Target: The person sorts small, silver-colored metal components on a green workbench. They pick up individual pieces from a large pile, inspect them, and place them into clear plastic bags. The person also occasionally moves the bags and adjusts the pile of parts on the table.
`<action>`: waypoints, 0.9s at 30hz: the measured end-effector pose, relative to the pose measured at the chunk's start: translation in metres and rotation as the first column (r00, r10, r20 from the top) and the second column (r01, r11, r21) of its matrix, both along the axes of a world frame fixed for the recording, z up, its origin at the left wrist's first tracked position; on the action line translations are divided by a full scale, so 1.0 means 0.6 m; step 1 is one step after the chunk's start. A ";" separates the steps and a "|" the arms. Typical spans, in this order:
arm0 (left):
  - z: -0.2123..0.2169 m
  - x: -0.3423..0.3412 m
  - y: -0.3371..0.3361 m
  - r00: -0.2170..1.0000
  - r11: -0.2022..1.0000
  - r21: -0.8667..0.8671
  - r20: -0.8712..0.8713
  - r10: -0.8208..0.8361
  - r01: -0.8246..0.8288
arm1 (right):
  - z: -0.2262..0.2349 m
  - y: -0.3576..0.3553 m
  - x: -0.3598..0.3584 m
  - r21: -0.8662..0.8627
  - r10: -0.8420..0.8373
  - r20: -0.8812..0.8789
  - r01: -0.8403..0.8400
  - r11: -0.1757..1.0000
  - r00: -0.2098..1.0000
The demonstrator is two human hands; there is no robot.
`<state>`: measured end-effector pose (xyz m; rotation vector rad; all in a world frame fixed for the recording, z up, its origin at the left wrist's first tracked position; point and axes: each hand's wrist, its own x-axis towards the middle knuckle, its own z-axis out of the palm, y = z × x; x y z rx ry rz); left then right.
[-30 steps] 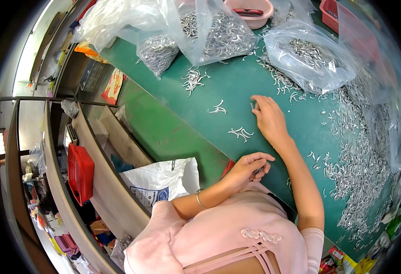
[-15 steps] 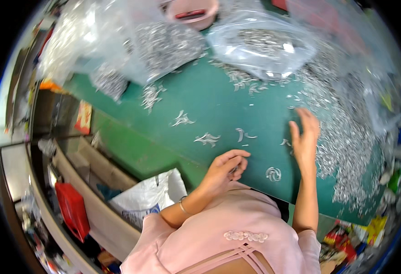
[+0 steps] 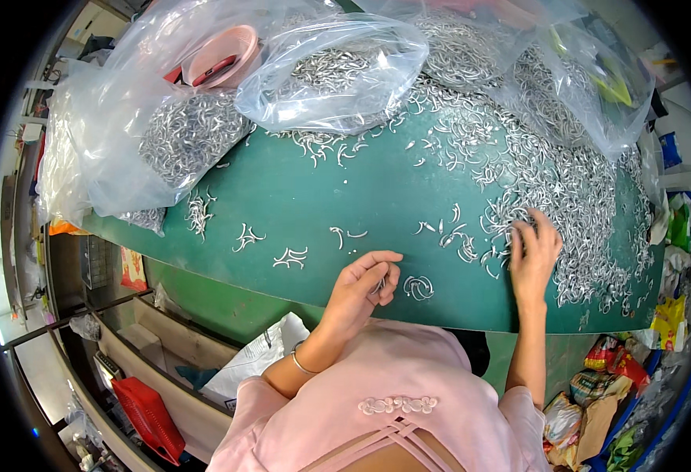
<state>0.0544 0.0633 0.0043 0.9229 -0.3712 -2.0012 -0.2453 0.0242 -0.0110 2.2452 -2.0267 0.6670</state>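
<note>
My left hand [image 3: 363, 285] is curled near the table's front edge, closed on small silvery curved metal pieces [image 3: 379, 286] that show between the fingers. To its right, my right hand [image 3: 535, 253] reaches onto the near-left side of a wide pile of the same curved metal pieces [image 3: 589, 228]. Its fingers are bent and apart, with the tips among the pieces; nothing is visibly gripped. A few loose pieces [image 3: 463, 245] lie left of that hand. Close beside my left hand rests a ring-like cluster of pieces [image 3: 418, 289].
On the green table [image 3: 298, 197], small groups of pieces [image 3: 290, 257] lie toward the left. Clear plastic bags of pieces [image 3: 338, 71] line the far side, with a pink bowl [image 3: 239, 39] holding a red-handled tool [image 3: 214, 71]. A white sack [image 3: 259, 354] stands below the front edge.
The view has turned, shifting the table's contents across the picture. My right hand has moved from above the bare tabletop onto the pile's edge. My left hand stays curled.
</note>
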 end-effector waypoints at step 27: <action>-0.008 -0.031 -0.010 0.988 0.999 -0.003 0.147 0.052 -0.052 | 0.004 0.044 0.157 0.219 0.309 0.282 -0.375 0.901 0.908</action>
